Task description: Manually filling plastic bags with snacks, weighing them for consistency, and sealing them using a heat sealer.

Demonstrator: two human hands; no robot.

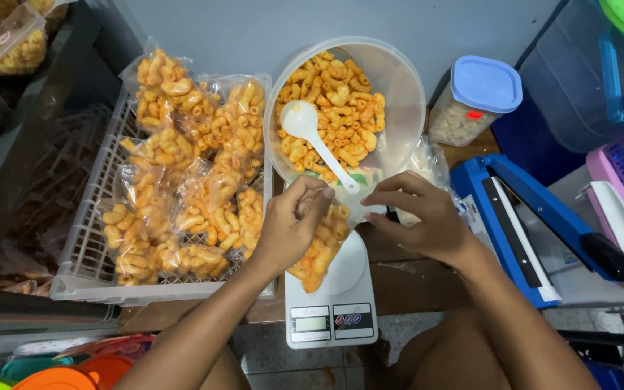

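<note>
I judged the step to be weighing a portion: my left hand was closed around the mouth of a clear snack bag that rested on the white kitchen scale, filled with orange curled crackers; my right hand pinched the bag's far edge with fingers narrowed, just below the white scoop lying in the clear tub of loose snacks; the next move, as I saw it, called for a steady bag and a read of the display; both forearms reached forward, wrists bent down; filled bags sat in the white basket to the left, a blue sealer to the right.
</note>
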